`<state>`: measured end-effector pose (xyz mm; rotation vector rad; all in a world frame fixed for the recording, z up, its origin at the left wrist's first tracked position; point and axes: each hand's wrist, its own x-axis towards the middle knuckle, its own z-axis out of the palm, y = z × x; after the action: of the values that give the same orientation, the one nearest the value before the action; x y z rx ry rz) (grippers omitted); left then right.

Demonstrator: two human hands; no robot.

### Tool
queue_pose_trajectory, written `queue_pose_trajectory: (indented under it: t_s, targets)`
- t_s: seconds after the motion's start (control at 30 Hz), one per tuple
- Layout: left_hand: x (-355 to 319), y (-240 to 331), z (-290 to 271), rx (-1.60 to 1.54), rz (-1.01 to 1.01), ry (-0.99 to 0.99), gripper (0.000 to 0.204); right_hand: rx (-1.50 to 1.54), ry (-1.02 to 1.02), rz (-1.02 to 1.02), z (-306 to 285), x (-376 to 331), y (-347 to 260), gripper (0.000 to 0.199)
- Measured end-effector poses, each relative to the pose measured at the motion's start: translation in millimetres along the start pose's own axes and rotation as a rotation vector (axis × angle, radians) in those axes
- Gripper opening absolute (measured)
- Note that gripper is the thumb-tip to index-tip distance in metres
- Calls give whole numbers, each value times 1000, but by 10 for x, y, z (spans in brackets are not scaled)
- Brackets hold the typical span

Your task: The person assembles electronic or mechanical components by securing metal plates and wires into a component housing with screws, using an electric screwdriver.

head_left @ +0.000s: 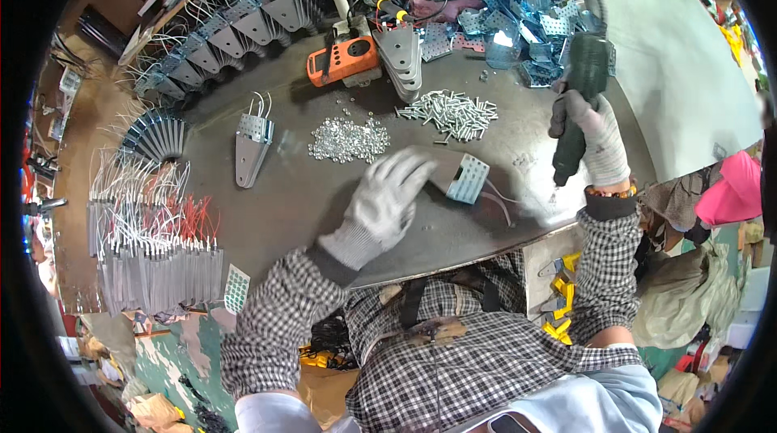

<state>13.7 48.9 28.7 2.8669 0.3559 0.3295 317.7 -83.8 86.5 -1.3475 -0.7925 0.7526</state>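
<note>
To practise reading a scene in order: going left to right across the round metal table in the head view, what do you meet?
Bundle of wired metal strips → lone perforated bracket → pile of nuts → left hand on a perforated plate → right hand gripping a dark green power screwdriver.

Dark round metal worktable (324, 214) in a cluttered workshop — pale floor (688, 77) beyond, teal floor below.

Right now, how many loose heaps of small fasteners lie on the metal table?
2: a heap of nuts at the table's middle, and a heap of screws right of it. Others may hide under the brackets.
</note>
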Motion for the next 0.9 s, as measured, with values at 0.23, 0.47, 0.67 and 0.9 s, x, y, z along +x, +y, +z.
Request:
queue_pose_trajectory:
  t_s: [0.23,0.47,0.67,0.9]
  targets:
    - [809,-106,186,85,13,-300,76,-1293,215,106,-407,170,346,60]
    - [447,38,232,197,-64,-78,76,-1624,305,-43,-519,63,675,49]
    - [-16,40,642,-61,106,394,37,-1391,385,-472,-202,144,864,39]
    - [-96,117,408,156,-31,291,33,-1296,265,-577,67,163,1110,28]
